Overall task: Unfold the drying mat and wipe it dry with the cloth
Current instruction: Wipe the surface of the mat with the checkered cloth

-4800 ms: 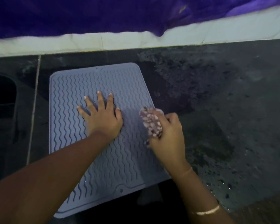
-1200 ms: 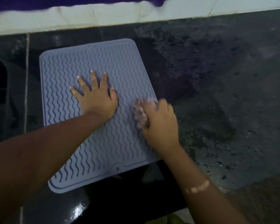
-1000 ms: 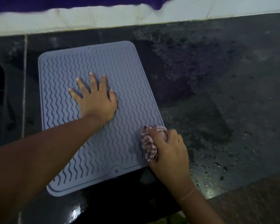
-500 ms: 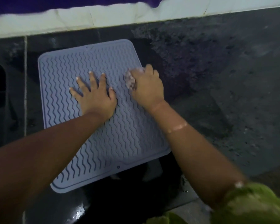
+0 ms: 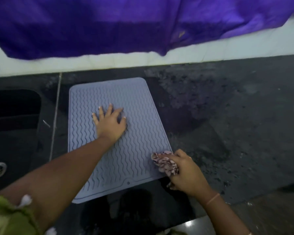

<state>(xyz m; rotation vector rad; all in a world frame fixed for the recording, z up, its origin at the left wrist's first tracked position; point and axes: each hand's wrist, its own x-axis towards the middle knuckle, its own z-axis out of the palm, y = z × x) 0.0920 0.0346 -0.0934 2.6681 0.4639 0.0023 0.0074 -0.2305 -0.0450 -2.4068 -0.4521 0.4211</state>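
As the head view looks down over both my arms, the drying mat (image 5: 139, 106) lies unfolded and flat on the dark surface (image 5: 236, 136), its long axis running roughly from 6 to 12 o'clock. My left hand (image 5: 110, 126) rests on the mat near its middle, palm down, fingers straight and spread, pinning it in place. My right hand (image 5: 187, 174) is curled round the bunched, patterned cloth (image 5: 165, 164) and holds it against the mat's 5 o'clock corner, right at the edge.

I judge the unfolding done and the wiping under way. What the next stroke turns on is that nearly all of the mat lies toward 11 and 12 o'clock from my right hand, so the cloth has to travel up along the long axis. The right hand is the nearer one to the strip along the 3 o'clock edge; my left hand covers the middle and would need to shift before that patch can be reached.

The sink (image 5: 14, 116) sits at 9 o'clock of the mat, well apart from the cloth. A purple fabric (image 5: 109, 26) hangs across at 12 o'clock. The surface toward 3 and 4 o'clock looks speckled with wet spots.
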